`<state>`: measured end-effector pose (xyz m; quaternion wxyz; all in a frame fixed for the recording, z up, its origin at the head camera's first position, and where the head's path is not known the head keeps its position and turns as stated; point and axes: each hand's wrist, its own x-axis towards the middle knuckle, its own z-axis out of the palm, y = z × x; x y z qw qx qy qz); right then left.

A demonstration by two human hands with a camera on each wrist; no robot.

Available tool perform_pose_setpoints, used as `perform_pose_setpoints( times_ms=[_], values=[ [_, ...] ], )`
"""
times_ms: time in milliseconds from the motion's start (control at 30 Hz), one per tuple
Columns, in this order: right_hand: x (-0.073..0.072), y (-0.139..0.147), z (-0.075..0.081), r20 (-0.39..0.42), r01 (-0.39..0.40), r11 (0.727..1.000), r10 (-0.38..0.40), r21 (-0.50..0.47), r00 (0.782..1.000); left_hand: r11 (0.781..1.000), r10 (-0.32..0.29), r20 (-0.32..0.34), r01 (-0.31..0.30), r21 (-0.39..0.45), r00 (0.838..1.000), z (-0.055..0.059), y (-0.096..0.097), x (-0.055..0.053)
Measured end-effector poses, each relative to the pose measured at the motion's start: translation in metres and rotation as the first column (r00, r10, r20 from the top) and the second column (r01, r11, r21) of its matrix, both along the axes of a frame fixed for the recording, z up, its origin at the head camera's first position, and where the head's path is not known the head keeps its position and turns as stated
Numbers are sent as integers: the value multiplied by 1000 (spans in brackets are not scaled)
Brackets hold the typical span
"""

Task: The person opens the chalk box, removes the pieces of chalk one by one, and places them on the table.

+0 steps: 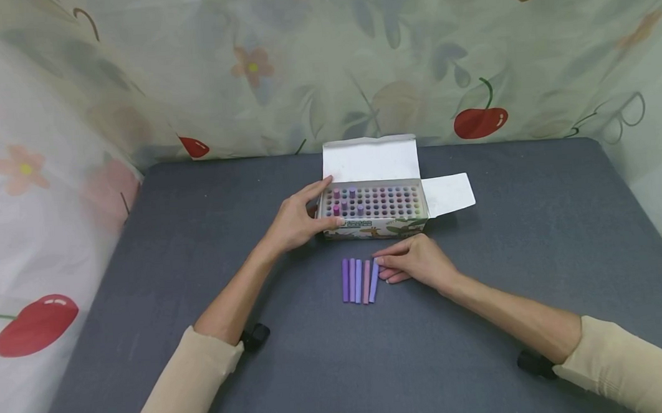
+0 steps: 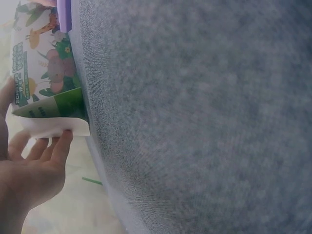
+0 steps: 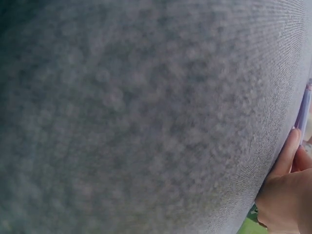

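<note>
A printed chalk box (image 1: 383, 229) with its lid up stands in the middle of the table. Several pink and purple chalk sticks (image 1: 352, 193) poke out of its holed tray. My left hand (image 1: 298, 216) grips the box's left end, thumb at the front and fingers behind; in the left wrist view the fingers curl at a white side flap (image 2: 53, 127). In front of the box several chalks lie side by side, from a dark purple chalk (image 1: 345, 280) to a pink chalk (image 1: 366, 282). At the row's right end my right hand (image 1: 418, 261) pinches the top of a slightly tilted lavender chalk (image 1: 374, 284).
The white lid (image 1: 370, 157) leans back behind the tray, and a side flap (image 1: 449, 194) sticks out to the right. The dark grey tabletop (image 1: 534, 233) ends at a floral curtain (image 1: 335, 63) at the back.
</note>
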<state>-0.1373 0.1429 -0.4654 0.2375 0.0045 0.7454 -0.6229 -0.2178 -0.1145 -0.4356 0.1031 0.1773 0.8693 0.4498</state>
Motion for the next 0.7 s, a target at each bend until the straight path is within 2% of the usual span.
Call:
perform_pose_setpoints(
  times_ms=[467,700],
  values=[
    [-2,1,2,-9,-24,999,23,-41,1000,1000,3,-1,-3,1,1000,2,0,0],
    [-3,3,10,-51,-64,998,63,-26,997,1000,-5,-8,5,0,1000,0,0,-1]
  ],
)
